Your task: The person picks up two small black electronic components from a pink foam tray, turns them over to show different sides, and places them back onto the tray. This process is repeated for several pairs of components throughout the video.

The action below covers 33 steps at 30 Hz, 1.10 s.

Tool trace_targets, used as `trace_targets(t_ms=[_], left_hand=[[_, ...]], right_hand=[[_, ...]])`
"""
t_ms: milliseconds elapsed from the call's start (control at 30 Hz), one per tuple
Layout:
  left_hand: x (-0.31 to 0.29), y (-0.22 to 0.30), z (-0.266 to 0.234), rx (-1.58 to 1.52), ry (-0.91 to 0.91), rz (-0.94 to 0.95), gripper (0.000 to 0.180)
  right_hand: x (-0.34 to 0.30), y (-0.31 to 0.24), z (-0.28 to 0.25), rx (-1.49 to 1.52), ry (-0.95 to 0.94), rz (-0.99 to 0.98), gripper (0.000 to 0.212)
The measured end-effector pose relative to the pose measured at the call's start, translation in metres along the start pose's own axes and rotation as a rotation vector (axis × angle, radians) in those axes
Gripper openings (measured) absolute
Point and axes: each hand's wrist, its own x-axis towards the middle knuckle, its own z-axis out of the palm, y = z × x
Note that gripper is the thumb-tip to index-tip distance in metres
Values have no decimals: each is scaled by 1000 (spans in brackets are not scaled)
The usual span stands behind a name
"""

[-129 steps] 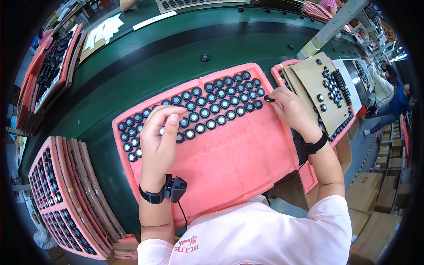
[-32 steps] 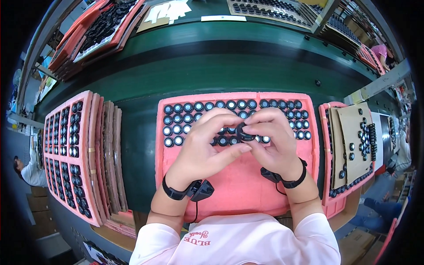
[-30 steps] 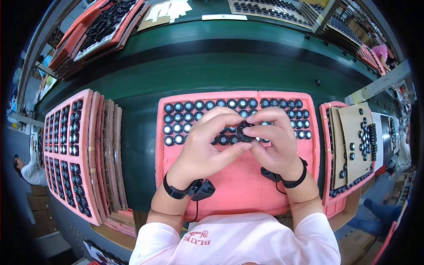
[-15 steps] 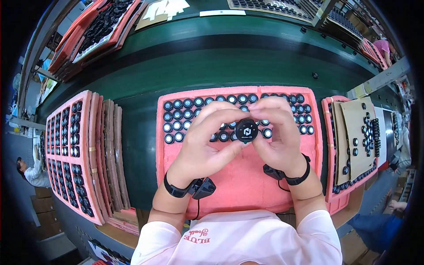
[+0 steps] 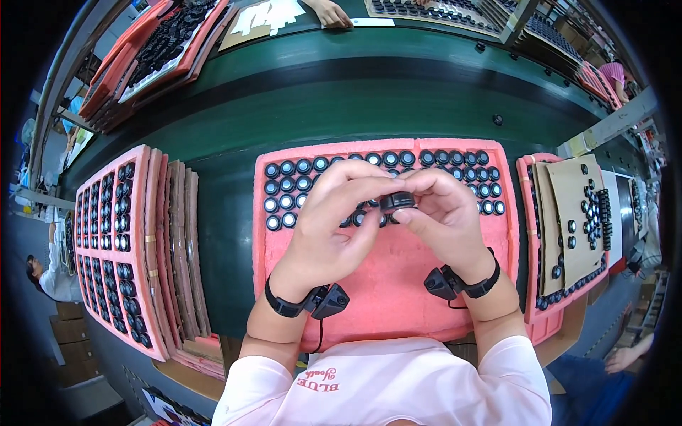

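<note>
Over the pink foam tray (image 5: pixel 369 291), my two hands hold a small round black device (image 5: pixel 398 201), turned so that its edge faces up. My right hand (image 5: pixel 449 220) grips it between thumb and fingers. My left hand (image 5: pixel 332 213) is closed around its other side, the fingertips resting along its far edge. Beneath and beyond my hands, rows of similar black discs with pale round centres (image 5: pixel 303 165) sit in the far half of the tray; my fingers hide some of them. Each wrist wears a black strap with a small camera-like unit (image 5: pixel 330 302).
A stack of pink foam trays (image 5: pixel 145 234) full of discs stands at left. At right, cardboard (image 5: pixel 575 227) carrying loose discs lies on another tray. A green conveyor belt (image 5: pixel 320 99) runs beyond. Across it, another person's hand (image 5: pixel 330 13) rests near white slips (image 5: pixel 266 18).
The device has turned from showing its flat printed face to showing its edge. Another person's hand has appeared at the far side of the belt. A loose disc on the belt has shifted slightly left.
</note>
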Motion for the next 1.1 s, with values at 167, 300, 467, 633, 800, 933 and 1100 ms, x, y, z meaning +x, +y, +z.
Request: trace_targets(t_ms=[167, 300, 467, 633, 800, 933, 1100], left_hand=[[-7, -6, 5, -128, 110, -60, 30], [-8, -2, 11, -292, 106, -230, 23], [-10, -5, 15, -470, 51, -313, 26], [-11, -6, 18, -379, 36, -285, 26], [-11, -6, 19, -286, 40, -261, 26], [-10, -2, 18, -357, 86, -333, 25], [-3, -8, -16, -382, 178, -338, 25]], right_hand=[[2, 1, -1, -196, 36, -141, 29], [3, 1, -4, -427, 29, -258, 33], [4, -5, -1, -698, 22, -365, 36], [3, -2, -1, -762, 65, -427, 37], [2, 0, -3, -865, 53, -477, 38], [2, 3, -2, -876, 26, -431, 36], [6, 11, 8, -889, -40, -345, 33]])
